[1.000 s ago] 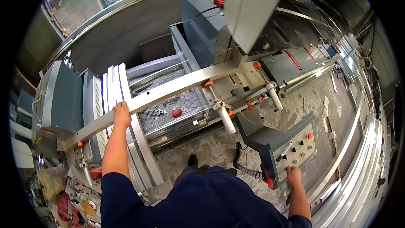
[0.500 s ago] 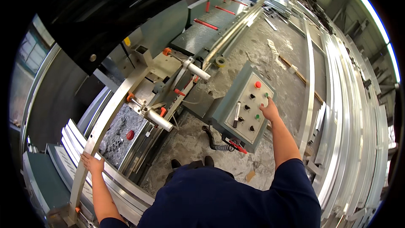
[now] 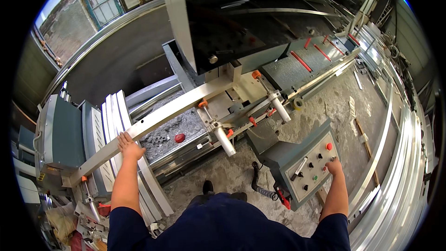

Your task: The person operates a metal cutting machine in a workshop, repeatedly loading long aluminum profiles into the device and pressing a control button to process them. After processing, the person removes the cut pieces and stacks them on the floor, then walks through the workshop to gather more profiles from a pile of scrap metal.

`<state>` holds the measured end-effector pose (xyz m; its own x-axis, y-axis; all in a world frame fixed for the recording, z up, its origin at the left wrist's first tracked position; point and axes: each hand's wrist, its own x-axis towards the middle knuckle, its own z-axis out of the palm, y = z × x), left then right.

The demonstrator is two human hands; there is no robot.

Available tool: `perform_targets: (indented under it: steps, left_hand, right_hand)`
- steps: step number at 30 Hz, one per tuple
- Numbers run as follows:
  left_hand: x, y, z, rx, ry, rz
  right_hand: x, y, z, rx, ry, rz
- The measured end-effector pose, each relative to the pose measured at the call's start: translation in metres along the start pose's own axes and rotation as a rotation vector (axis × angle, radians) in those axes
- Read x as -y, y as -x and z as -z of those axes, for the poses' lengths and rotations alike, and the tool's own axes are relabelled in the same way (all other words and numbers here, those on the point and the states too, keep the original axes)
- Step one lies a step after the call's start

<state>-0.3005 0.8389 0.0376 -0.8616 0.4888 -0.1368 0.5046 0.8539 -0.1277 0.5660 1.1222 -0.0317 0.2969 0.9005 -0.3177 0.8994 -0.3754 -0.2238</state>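
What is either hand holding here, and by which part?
The left hand presses flat on the long aluminium profile near its left end, fingers over its top face, not wrapped around. The right hand rests on the control panel at its right edge, gripping nothing.

Navy short-sleeved shirt, bare forearms, dark shoe.

Bare concrete floor at lower centre lies open between the grey sloped control box and stacked pale aluminium profiles at left; white cylindrical clamp handles jut over it; long aluminium bar spans centre-left.
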Motion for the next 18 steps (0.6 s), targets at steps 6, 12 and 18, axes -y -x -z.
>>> perform_targets:
  steps: [6,12,18]
  left_hand:
    - [-0.003,0.001,-0.001,0.057,0.059,-0.052]
    - [-0.002,-0.009,0.004,0.058,-0.118,-0.04]
    - [0.016,0.0,-0.003,0.038,-0.014,-0.016]
  right_hand:
    - [-0.065,-0.059,0.005,0.125,-0.2,0.14]
    - [-0.062,-0.046,0.005,0.374,-0.371,-0.242]
    - [-0.026,-0.028,0.019,0.439,-0.349,-0.243]
